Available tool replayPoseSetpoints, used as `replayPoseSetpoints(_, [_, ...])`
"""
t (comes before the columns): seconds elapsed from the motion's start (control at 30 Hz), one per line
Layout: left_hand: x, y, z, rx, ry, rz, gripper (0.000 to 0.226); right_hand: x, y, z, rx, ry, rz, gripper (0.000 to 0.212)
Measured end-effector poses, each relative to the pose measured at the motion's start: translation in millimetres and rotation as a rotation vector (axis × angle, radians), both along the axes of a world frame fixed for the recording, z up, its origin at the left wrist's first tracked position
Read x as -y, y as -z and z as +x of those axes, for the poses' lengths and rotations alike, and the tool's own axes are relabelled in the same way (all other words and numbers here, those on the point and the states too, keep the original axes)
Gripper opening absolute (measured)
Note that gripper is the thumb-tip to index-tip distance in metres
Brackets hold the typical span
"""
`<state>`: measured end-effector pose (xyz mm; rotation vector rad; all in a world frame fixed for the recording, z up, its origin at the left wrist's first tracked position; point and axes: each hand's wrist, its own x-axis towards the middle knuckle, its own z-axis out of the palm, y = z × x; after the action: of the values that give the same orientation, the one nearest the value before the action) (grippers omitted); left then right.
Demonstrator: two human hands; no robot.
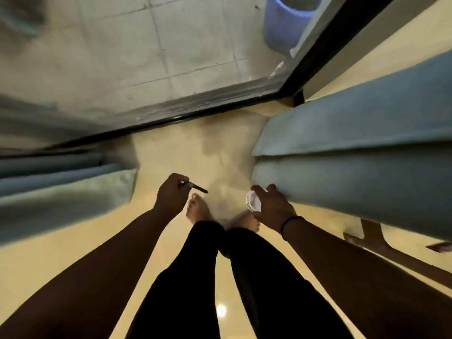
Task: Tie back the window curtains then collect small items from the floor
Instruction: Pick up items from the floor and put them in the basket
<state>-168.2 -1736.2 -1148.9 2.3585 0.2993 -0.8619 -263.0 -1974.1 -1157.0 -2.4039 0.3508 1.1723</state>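
I look straight down at a yellow floor in front of a glass door. My left hand grips a thin dark pen that sticks out to the right above my bare foot. My right hand holds a small round white lid-like item close to the hem of the right blue curtain. The left blue curtain hangs beside my left arm. Both curtains are drawn apart, leaving the glass uncovered between them.
A dark door track crosses the floor ahead, with grey tiles beyond the glass. A blue bucket stands outside at the top right. Wooden furniture legs show under the right curtain. My legs and bare feet fill the middle.
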Motion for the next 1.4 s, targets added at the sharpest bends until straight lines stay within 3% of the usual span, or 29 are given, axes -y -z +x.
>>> replayPoseSetpoints(0.13, [-5, -126, -34, 0.066, -0.102, -0.075, 0.013, -6, -104, -2, 0.067, -0.112, 0.078, 0.073])
replayPoseSetpoints(0.27, [0, -203, -54, 0.15, -0.155, -0.111, 0.01, -2, -178, 8, 0.254, -0.298, 0.078, 0.074])
replayPoseSetpoints(0.5, [66, -283, -102, 0.252, -0.324, -0.446, 0.005, 51, -273, -35, 0.462, -0.372, -0.069, 0.071])
replayPoseSetpoints(0.63, [131, -323, -167, 0.253, -0.383, -0.617, 0.004, 109, -332, -118, 0.498, -0.361, -0.16, 0.073])
replayPoseSetpoints(0.87, [246, -396, -266, 0.233, -0.192, -0.718, 0.007, 221, -406, -248, 0.474, -0.29, -0.247, 0.072])
replayPoseSetpoints(1.07, [383, -416, -328, 0.27, -0.113, -0.733, 0.01, 347, -437, -333, 0.551, -0.118, -0.203, 0.071])
replayPoseSetpoints(1.27, [548, -374, -396, 0.192, -0.193, -0.743, 0.014, 511, -428, -430, 0.489, -0.056, -0.218, 0.08])
replayPoseSetpoints(1.4, [605, -361, -426, 0.16, -0.178, -0.686, 0.02, 589, -431, -466, 0.436, -0.005, -0.208, 0.073])
